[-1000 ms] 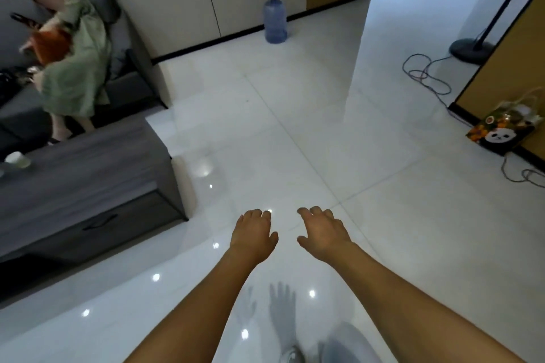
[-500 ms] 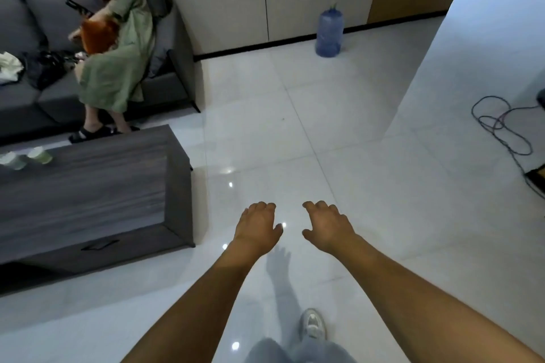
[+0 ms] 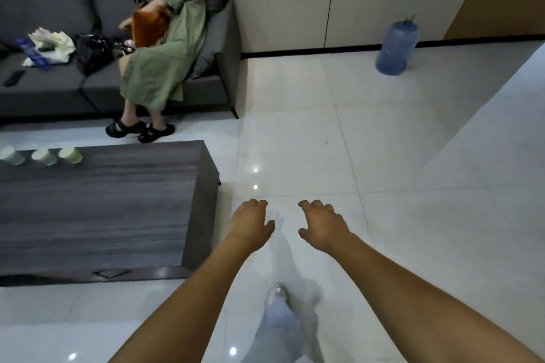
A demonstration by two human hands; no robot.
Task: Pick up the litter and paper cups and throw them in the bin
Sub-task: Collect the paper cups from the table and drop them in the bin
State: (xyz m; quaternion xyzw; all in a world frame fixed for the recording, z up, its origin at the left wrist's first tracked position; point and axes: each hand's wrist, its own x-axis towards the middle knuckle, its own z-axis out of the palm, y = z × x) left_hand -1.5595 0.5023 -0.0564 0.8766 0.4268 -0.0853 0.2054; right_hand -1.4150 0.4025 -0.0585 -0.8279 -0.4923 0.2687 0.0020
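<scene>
Glossy floor tiles [image 3: 383, 156]; view has swung left, three paper cups [image 3: 44, 156] now showing on tabletop [image 3: 103, 209]. Left hand [image 3: 250, 225], right hand [image 3: 323, 227] loosely curled, empty.

We list: three paper cups [image 3: 44, 156] in a row at the coffee table's [image 3: 103, 209] far left edge; sofa [image 3: 53, 79] behind it; water bottle [image 3: 396, 48] far right, seemingly against the wall [image 3: 295, 0].
</scene>
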